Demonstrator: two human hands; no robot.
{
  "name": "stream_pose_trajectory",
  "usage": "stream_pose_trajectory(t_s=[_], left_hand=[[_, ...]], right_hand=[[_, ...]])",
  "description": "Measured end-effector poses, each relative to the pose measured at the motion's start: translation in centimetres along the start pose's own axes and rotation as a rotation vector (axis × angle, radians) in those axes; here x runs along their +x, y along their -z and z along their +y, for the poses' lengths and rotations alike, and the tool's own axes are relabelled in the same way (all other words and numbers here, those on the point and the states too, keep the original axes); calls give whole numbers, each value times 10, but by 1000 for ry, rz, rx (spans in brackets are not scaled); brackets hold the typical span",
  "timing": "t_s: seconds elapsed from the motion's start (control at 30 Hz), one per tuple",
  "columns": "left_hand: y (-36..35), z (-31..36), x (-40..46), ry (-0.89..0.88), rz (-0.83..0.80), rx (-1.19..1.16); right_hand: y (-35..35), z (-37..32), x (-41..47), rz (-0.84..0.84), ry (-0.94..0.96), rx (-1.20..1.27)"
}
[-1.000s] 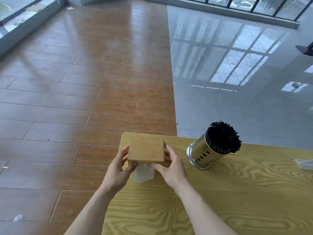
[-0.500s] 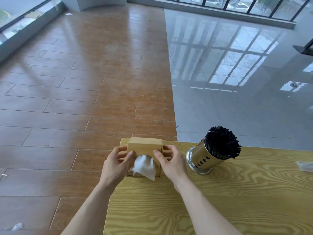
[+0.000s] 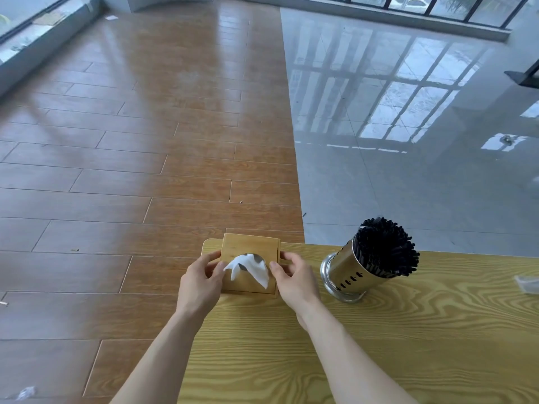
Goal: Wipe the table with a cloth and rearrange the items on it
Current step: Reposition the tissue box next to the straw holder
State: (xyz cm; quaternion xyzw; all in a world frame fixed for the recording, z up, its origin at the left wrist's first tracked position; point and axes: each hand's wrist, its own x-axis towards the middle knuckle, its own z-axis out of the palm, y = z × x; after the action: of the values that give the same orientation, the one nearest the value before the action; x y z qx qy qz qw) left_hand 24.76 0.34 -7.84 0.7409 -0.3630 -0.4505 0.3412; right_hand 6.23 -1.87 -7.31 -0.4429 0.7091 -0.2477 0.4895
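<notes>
Room: 2 floor finishes are seen, brown wood-look planks on the left and glossy grey tile on the right, the tile reflecting a grid of window panes. Glazing runs along the far wall and the left edge. Small scraps of litter lie on the planks.

Table [image 3: 379, 345]: 1 yellow wood-grain top, its far left corner in view. No cloth is seen on it; whether wiping is finished cannot be told.

Cutlery holder [image 3: 347, 271]: 1 perforated steel cylinder packed with black sticks, probably chopsticks. It stands on the table just right of the box, apart from the right hand.

Tissue box [image 3: 248, 249]: 1 flat bamboo box, set square into the far left corner, its far edge at or slightly past the table edge. The placement is judged as tidying to the corner, so the middle stays free.

Left hand [image 3: 201, 282] and right hand [image 3: 294, 282]: 1 at each side of the box. Fingers are curled loosely against its side walls, steadying rather than clamping; the box appears rested on the table.

Tissue [image 3: 250, 268]: 1 white sheet drawn up through the top slot, draped toward the wearer.

Clear wrapper [image 3: 528, 284]: 1 item at the right edge, too cropped to identify.
</notes>
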Motion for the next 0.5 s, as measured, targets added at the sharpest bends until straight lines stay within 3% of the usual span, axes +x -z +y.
stream_pose_trajectory(t_s=[0.5], left_hand=[[-6,-9,-2,39,-6,-58]], right_hand=[[1,10,-2,-18,10,54]])
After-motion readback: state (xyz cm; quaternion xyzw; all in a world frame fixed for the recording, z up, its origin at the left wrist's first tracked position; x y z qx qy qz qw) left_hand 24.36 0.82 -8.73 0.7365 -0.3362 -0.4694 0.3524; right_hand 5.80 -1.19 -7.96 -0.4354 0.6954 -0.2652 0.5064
